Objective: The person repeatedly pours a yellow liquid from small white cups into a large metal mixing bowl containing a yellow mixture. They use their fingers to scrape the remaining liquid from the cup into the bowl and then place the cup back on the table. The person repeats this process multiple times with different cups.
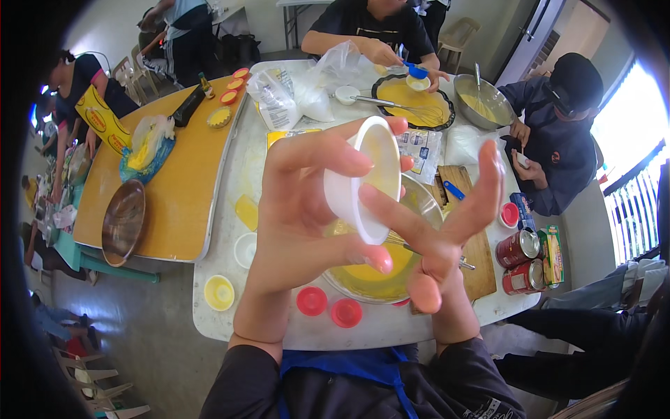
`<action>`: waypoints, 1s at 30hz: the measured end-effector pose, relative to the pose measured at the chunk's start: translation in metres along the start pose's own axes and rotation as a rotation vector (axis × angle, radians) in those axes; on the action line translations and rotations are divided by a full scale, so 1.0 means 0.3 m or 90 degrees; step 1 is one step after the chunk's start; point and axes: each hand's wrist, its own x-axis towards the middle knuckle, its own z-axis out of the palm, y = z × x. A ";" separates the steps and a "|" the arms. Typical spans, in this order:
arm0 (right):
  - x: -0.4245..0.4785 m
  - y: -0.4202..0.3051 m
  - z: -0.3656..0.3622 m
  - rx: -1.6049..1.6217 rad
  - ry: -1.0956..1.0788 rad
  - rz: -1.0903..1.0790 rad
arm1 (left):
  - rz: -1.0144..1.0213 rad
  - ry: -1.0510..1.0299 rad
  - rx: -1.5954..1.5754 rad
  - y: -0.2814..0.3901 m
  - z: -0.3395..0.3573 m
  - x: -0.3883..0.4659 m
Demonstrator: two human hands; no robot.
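Note:
My left hand (293,220) grips a small white plastic cup (337,196), tilted so its mouth faces right. My right hand (445,243) has its fingers apart, with the index fingertip touching the cup's inside near the rim. Below both hands stands a metal mixing bowl (340,285) of yellow batter, partly hidden by them. A wire whisk (467,264) lies across this bowl, only partly visible. Two red cups (312,301) sit near the table's front edge. A yellow cup (219,293) and another white cup (246,250) are to the left.
A wooden board (479,262) and red cans (518,249) lie right. Across the white table (230,314), a person (366,26) holds a blue scoop over a cup above a dark fluted pan (384,107). Another person (560,141) sits right. A yellow-topped table (172,209) adjoins left.

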 end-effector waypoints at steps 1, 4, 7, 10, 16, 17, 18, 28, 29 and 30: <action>-0.009 0.012 0.004 -0.052 0.019 -0.041 | -0.001 0.001 0.027 0.005 0.000 -0.001; -0.013 0.023 -0.003 -0.071 0.027 -0.066 | -0.019 0.016 0.112 0.025 0.012 -0.001; -0.007 0.023 -0.004 -0.014 0.015 -0.038 | -0.036 0.049 0.115 0.037 0.022 -0.003; -0.005 0.011 -0.013 0.020 0.003 -0.008 | -0.029 0.044 0.121 0.030 0.015 -0.002; 0.007 0.051 -0.033 -0.019 0.020 -0.077 | -0.006 0.033 0.143 0.010 0.009 0.005; 0.011 0.044 -0.035 -0.030 0.014 -0.077 | -0.001 0.043 0.146 0.007 0.012 0.003; 0.017 0.043 -0.043 -0.040 0.014 -0.082 | 0.007 0.054 0.150 0.007 0.017 0.001; 0.014 0.047 -0.040 0.113 0.041 -0.025 | 0.005 0.237 0.195 -0.019 0.057 -0.004; 0.013 0.050 -0.039 0.111 0.040 -0.026 | 0.002 0.257 0.193 -0.025 0.060 -0.003; 0.011 0.048 -0.036 0.124 0.046 -0.024 | 0.001 0.264 0.193 -0.025 0.067 0.000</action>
